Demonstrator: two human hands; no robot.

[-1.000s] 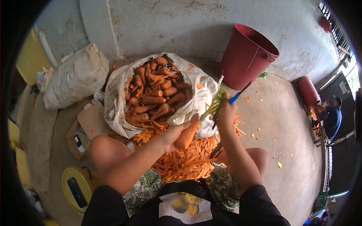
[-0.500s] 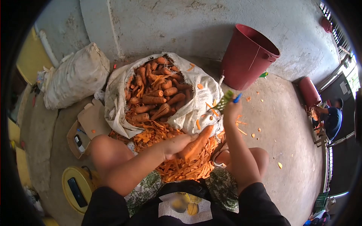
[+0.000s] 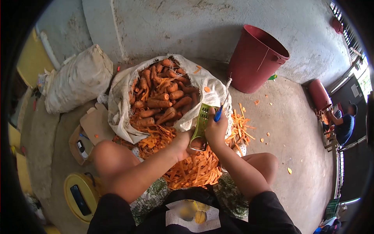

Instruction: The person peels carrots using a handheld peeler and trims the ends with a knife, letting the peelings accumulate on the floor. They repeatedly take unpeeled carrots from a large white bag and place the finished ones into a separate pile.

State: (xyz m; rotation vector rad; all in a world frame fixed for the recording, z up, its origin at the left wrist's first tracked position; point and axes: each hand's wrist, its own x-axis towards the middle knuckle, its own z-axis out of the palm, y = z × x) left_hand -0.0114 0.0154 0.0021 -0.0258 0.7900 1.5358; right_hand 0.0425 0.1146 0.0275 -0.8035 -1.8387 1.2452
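Note:
My left hand (image 3: pixel 182 146) is wrapped round a carrot (image 3: pixel 197 144), which is mostly hidden behind the tool and my fingers. In my right hand (image 3: pixel 216 130) is a green peeler (image 3: pixel 201 121) with slots in its body, its blade end lying over the carrot. A blue handle-like piece (image 3: pixel 218 113) sticks up by my right thumb. Under both hands spreads a heap of orange carrot peelings (image 3: pixel 194 171). Just beyond them, an open white woven sack (image 3: pixel 120 113) holds many unpeeled-looking carrots (image 3: pixel 159 103).
A tall dark red bin (image 3: pixel 253 58) stands by the wall. To the left are a full white sack (image 3: pixel 80 80), an open cardboard box (image 3: pixel 97 121) and a yellow bucket (image 3: pixel 70 183) with a phone (image 3: pixel 80 199) on top. At far right, another person (image 3: pixel 344 126) sits near a red container (image 3: pixel 319 94).
My right hand has come down and left, bringing the peeler onto the carrot. The carrot is now closer to me and more covered. More peelings lie beside the sack's right edge.

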